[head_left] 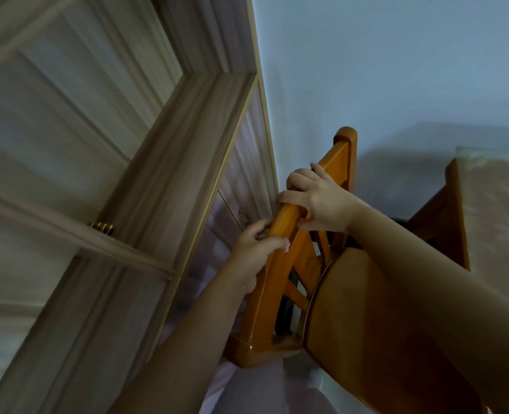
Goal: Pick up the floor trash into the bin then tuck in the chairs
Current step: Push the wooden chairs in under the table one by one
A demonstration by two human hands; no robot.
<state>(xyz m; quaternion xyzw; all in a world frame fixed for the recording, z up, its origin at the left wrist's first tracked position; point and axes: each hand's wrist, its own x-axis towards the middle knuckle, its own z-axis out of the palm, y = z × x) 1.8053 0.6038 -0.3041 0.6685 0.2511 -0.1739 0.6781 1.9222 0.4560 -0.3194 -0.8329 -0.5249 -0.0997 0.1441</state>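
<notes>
An orange-brown wooden chair [280, 297] fills the lower middle of the tilted head view, its seat toward the lower right. Both hands grip the chair's top rail. My left hand [254, 252] wraps the rail's lower stretch, fingers curled over it. My right hand [317, 198] clasps the rail higher up, thumb underneath. A wooden table [453, 204] with a pale top stands at the right, just past the chair. No trash or bin is in sight.
A tall grey-brown wooden shelf unit [163, 162] takes up the left, close beside the chair. A small dark object with gold caps [102, 227] rests on one shelf. A pale blue wall [396, 70] lies behind. Light floor [247, 389] shows at the bottom.
</notes>
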